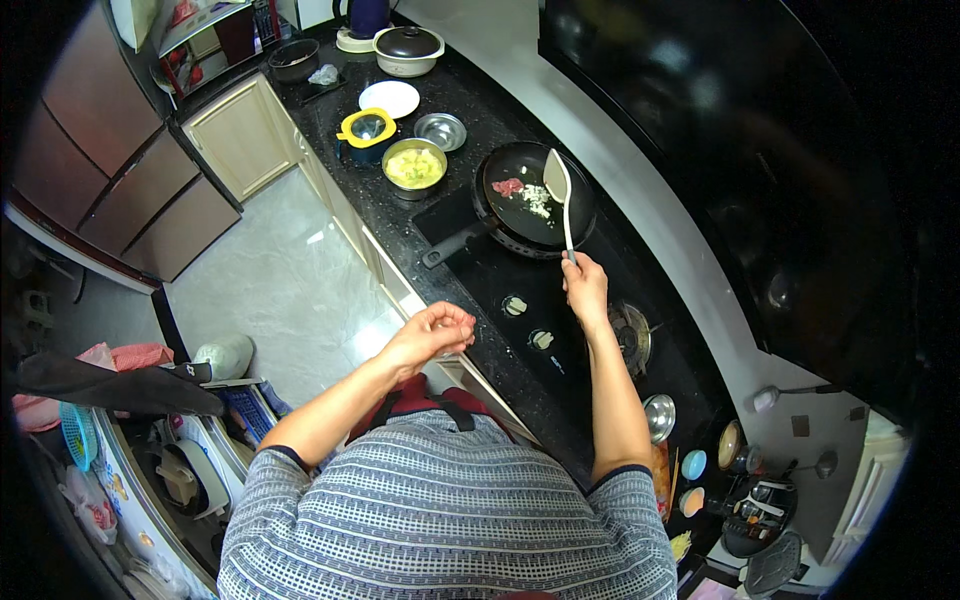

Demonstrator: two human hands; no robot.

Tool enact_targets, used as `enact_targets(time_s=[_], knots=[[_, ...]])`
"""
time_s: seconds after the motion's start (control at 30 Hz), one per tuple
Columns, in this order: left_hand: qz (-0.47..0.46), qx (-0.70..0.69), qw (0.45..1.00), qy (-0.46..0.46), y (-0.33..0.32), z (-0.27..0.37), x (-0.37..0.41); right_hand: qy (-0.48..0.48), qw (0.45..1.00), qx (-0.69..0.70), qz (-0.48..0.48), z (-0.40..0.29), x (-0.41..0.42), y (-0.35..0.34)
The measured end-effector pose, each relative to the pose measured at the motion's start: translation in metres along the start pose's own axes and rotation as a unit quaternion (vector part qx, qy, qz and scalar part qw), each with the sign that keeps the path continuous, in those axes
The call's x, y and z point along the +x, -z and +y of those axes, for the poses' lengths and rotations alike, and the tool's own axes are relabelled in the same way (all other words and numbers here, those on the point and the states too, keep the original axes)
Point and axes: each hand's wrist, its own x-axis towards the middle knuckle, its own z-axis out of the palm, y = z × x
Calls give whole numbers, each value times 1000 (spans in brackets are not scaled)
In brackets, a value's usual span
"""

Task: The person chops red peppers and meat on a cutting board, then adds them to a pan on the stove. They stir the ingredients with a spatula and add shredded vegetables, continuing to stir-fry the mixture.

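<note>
My right hand (585, 289) grips the grey end of a white-handled spatula (557, 180), whose blade rests at the far right side inside a black frying pan (525, 225). In the pan lie a small heap of reddish raw meat (508, 187) and, beside it, chopped white bits (536, 201) that look like garlic. The pan sits on the built-in gas hob (480, 277), its handle pointing to the lower left. My left hand (435, 337) is raised near the counter edge, fingers curled with the tips close together; whether something small is between them I cannot tell.
Left of the pan stand a metal bowl of yellow food (414, 166), an empty metal bowl (441, 132), a yellow-lidded container (367, 127), a white plate (389, 99) and a lidded pot (409, 52). A second burner (630, 337) is beside my right forearm. Small bowls and another metal bowl (659, 418) stand lower right.
</note>
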Motion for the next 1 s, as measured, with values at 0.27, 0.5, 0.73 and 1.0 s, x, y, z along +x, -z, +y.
enact_targets(time_s=[0.27, 0.5, 0.73, 1.0], knots=[[-34, -2, 999, -12, -14, 56, 44, -25, 933, 352, -77, 12, -73, 15], [-37, 12, 999, -3, -45, 81, 100, -10, 915, 397, -69, 14, -99, 22], [-21, 57, 998, 16, -55, 97, 147, 22, 916, 399, -33, 9, -88, 20], [-26, 230, 970, -76, -44, 136, 222, 28, 927, 373, -28, -5, -81, 24]])
